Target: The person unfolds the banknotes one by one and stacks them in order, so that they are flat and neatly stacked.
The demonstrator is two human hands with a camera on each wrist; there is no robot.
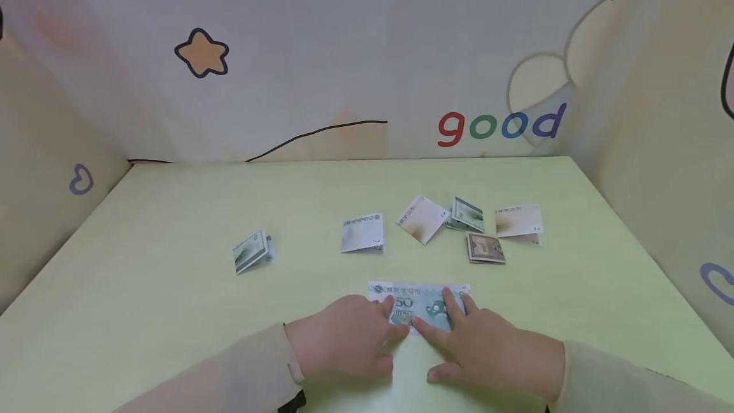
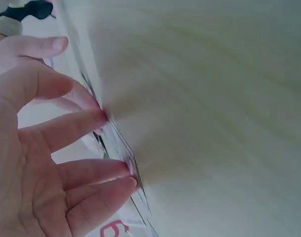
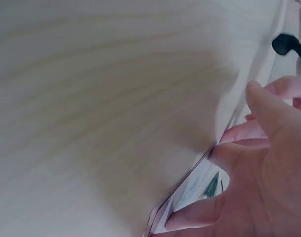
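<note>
A green banknote marked 50 (image 1: pixel 421 303) lies flat on the pale green table (image 1: pixel 143 311), near its front edge. My left hand (image 1: pixel 350 333) rests on the note's left part with straight fingers (image 2: pixel 86 121) pressing it down. My right hand (image 1: pixel 482 343) lies on the note's right part, fingers (image 3: pixel 239 132) spread and flat on the paper. In both wrist views the note (image 2: pixel 120 148) (image 3: pixel 194 190) shows edge-on under the fingertips.
Several folded banknotes lie beyond the hands: one at the left (image 1: pixel 252 251), one in the middle (image 1: pixel 362 233), and a cluster at the right (image 1: pixel 423 218) (image 1: pixel 467 214) (image 1: pixel 485 249) (image 1: pixel 518 220). Cartoon-printed walls (image 1: pixel 499 126) enclose the table on three sides.
</note>
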